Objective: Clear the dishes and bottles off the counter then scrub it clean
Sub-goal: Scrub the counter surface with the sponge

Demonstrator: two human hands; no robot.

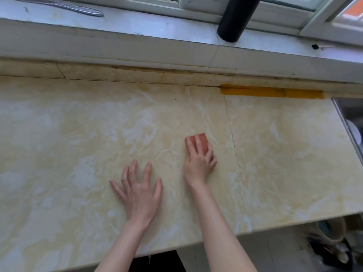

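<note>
Two bare hands rest on a cream and pale-yellow marbled counter [78,134] that fills most of the frame. Just right of centre, the right hand [198,161] covers a small rectangular reddish-orange sponge [203,143]. Two fingers lie straight along its top and the outer fingers curl down its right edge, so the hand holds it and presses it flat to the surface. Only the far end of the sponge shows, poking out past the fingertips toward the top of the frame. The sponge looks light, soft and squashy, and probably damp. It is best held from above, with the palm bearing down and the fingers hooked over a long edge so it does not slide out during scrubbing. It is not fragile. At lower centre, just left of the right hand and not touching it, the left hand [139,193] lies spread with its fingers wide apart on the bare counter. It holds nothing and appears to be bracing. At upper right, a strip of mustard-yellow tape [271,92] runs along the back seam of the counter. Above that, a tall matte black cylinder [237,18] stands on the white window sill [137,24]. A steel sink rim [345,122] shows at the right edge.
</note>
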